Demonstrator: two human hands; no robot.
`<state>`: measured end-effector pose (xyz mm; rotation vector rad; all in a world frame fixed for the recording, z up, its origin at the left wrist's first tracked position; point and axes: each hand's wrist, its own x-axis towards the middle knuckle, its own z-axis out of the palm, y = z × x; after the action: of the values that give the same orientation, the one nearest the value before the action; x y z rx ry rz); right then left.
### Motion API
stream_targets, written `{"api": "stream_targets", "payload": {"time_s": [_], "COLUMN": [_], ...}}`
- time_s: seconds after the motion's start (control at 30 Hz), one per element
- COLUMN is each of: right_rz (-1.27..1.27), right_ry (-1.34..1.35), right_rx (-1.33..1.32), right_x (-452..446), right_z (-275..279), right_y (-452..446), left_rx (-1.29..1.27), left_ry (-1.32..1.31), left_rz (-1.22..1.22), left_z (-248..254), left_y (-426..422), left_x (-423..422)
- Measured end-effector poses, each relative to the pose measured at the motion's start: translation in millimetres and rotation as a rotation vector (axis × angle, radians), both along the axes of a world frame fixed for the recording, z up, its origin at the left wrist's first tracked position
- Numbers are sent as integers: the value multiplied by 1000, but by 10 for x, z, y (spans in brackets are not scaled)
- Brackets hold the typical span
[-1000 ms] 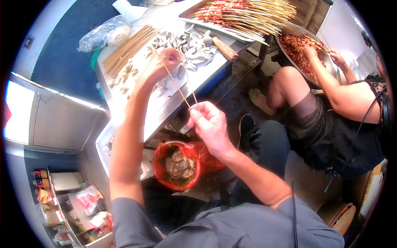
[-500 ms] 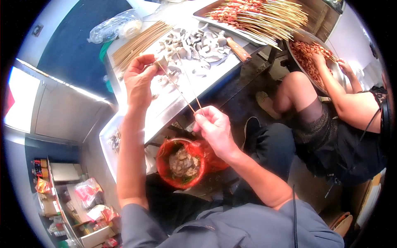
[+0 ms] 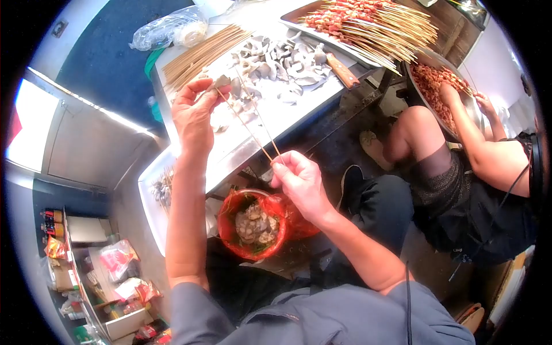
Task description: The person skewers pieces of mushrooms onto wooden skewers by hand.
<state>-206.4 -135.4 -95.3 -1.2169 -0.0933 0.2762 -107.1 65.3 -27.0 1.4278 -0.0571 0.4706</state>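
Observation:
Two thin wooden skewers (image 3: 253, 133) are pinched at their lower ends in my right hand (image 3: 300, 179), spread in a narrow V toward the upper left. My left hand (image 3: 195, 109) holds a grey, flat piece (image 3: 221, 82) between thumb and fingers at the tip of the left skewer. Whether the tip pierces the piece is too small to tell. Beyond my hands, a pile of grey-white pieces (image 3: 282, 60) is spread on the white table (image 3: 230, 158). A bundle of bare skewers (image 3: 201, 56) lies to its left, and a wooden-handled tool (image 3: 343, 72) to its right.
A tray (image 3: 328, 41) of meat skewers stands at the back. On the right, a co-worker (image 3: 489, 155) handles meat in a metal bowl (image 3: 415, 92). A red-lined bucket (image 3: 229, 236) stands below the table. A white tray (image 3: 150, 213) is left of my left arm.
My left hand has come back from the pile and now has a grey piece at the skewer tip. The view has shifted, so the table appears further right. My right hand still grips the skewers.

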Motion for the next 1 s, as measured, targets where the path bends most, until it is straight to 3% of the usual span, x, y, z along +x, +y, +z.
{"api": "stream_targets", "payload": {"time_s": [0.67, 0.9, 1.0], "right_rz": [-84, -95, -108], "right_ry": [-88, -112, -113], "right_rx": [-12, -27, -35], "right_x": [-7, -14, -9], "right_z": [-73, -92, -90], "right_y": [27, 17, 8], "left_rx": [-371, -246, -167], "left_ry": [-45, -46, 62], "left_rz": [-120, -116, -274], "left_z": [-78, -110, -171], "left_y": [59, 99, -15], "left_x": [-7, -24, -128]}}
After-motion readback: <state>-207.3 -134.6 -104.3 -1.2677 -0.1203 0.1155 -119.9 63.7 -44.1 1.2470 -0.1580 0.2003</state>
